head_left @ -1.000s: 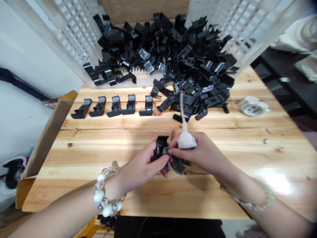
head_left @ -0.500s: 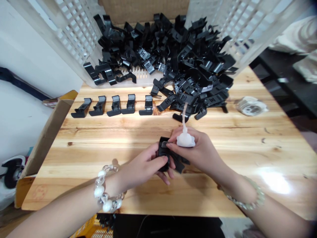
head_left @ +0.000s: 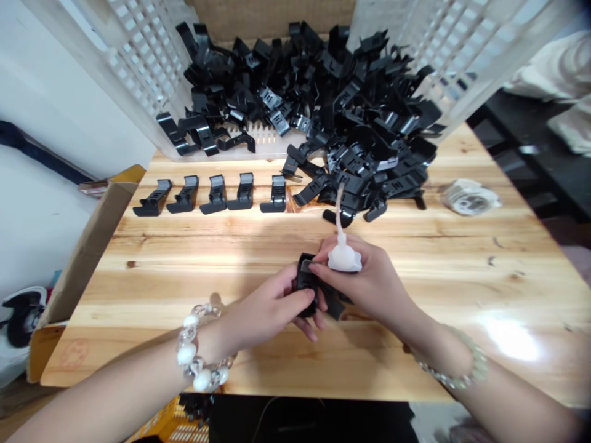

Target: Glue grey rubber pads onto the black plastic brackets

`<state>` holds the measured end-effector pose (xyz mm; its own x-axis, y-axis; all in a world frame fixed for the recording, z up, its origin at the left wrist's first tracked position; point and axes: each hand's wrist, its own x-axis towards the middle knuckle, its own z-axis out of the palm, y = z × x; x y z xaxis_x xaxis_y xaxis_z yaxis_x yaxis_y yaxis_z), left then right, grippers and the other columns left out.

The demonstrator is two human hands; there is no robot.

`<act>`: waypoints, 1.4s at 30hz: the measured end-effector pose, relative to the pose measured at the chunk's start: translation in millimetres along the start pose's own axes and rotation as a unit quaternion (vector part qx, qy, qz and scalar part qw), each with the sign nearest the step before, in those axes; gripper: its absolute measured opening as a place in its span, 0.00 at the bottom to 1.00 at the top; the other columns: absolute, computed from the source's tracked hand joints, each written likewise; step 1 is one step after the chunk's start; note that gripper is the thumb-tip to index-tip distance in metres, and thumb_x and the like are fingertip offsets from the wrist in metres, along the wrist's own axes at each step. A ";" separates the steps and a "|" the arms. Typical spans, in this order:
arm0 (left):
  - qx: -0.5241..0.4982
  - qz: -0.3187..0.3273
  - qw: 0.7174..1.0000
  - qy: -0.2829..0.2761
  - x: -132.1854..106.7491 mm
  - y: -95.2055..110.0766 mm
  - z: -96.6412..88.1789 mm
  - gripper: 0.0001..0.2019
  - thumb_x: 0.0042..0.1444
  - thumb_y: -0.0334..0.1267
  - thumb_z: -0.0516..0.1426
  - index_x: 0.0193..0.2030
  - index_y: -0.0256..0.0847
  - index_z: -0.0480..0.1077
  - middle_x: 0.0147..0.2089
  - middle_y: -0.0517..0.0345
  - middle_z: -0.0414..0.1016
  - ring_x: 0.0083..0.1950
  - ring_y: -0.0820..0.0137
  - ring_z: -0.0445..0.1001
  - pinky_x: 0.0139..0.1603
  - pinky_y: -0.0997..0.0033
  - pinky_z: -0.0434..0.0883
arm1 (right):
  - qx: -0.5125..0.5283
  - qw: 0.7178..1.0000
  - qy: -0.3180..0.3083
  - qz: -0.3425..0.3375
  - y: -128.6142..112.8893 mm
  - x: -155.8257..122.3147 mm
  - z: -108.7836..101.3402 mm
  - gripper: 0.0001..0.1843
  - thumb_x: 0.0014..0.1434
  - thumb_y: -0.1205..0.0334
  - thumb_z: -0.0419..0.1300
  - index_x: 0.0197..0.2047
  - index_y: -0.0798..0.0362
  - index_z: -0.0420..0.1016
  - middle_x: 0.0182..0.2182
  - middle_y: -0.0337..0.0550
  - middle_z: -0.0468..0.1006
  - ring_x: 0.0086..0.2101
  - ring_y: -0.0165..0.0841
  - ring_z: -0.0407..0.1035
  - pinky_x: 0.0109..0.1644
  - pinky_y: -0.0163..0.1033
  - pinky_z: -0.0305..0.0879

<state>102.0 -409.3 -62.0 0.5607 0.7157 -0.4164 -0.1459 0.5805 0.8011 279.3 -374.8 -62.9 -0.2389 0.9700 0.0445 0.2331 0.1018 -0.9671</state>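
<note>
1. The left hand [head_left: 270, 306] curls closed around a black plastic clip [head_left: 305, 283], held just above the counter [head_left: 462, 277].
2. The right hand [head_left: 369, 280] pinches the clip's top edge, with a white rubber bulb [head_left: 342, 259] on a thin stem sitting against its fingers.
3. 5 clips [head_left: 215, 194] stand in a row beyond the hands.
4. A heap of clips [head_left: 314, 104] fills a white crate [head_left: 138, 55] and spills onto the counter.
</note>
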 end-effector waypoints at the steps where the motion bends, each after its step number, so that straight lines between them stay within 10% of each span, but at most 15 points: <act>1: 0.001 -0.001 1.000 0.001 0.0 0.1 0.1 0.09 0.63 0.37 0.56 0.47 0.38 0.62 0.39 0.56 0.70 0.36 0.70 0.76 0.34 0.66 0.79 | -0.003 1.000 -0.002 -0.001 -0.3 0.0 -0.2 0.05 0.51 0.65 0.68 0.28 0.53 0.77 0.33 0.41 0.75 0.32 0.31 0.72 0.36 0.38 0.69; 10: 0.002 -0.003 1.000 0.012 -0.7 1.3 2.1 0.10 0.62 0.38 0.57 0.46 0.39 0.63 0.38 0.57 0.70 0.36 0.69 0.76 0.34 0.65 0.78 | -0.046 0.999 -0.012 -0.012 0.1 -1.8 1.3 0.05 0.54 0.65 0.66 0.29 0.51 0.74 0.31 0.41 0.74 0.34 0.34 0.71 0.39 0.40 0.68; 17: 0.007 0.011 1.000 0.008 -1.2 0.2 2.9 0.08 0.63 0.36 0.55 0.46 0.38 0.62 0.39 0.57 0.69 0.36 0.71 0.75 0.34 0.68 0.78 | 0.163 0.968 -0.057 0.182 -1.9 -6.8 7.8 0.15 0.53 0.58 0.69 0.37 0.45 0.65 0.18 0.31 0.71 0.16 0.35 0.70 0.18 0.38 0.64; 42: 0.067 0.032 0.997 0.007 -3.7 0.8 8.8 0.07 0.66 0.39 0.52 0.47 0.40 0.63 0.36 0.56 0.73 0.33 0.71 0.75 0.37 0.68 0.76 | 0.268 0.930 -0.081 0.239 -5.1 0.4 6.1 0.21 0.46 0.55 0.73 0.33 0.48 0.64 0.15 0.29 0.69 0.14 0.30 0.64 0.17 0.35 0.61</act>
<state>107.0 -414.8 -56.0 0.5424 0.7550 -0.3685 -0.0702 0.4778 0.8757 272.2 -376.4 -59.5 -0.3783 0.8258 -0.4184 -0.1440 -0.4990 -0.8546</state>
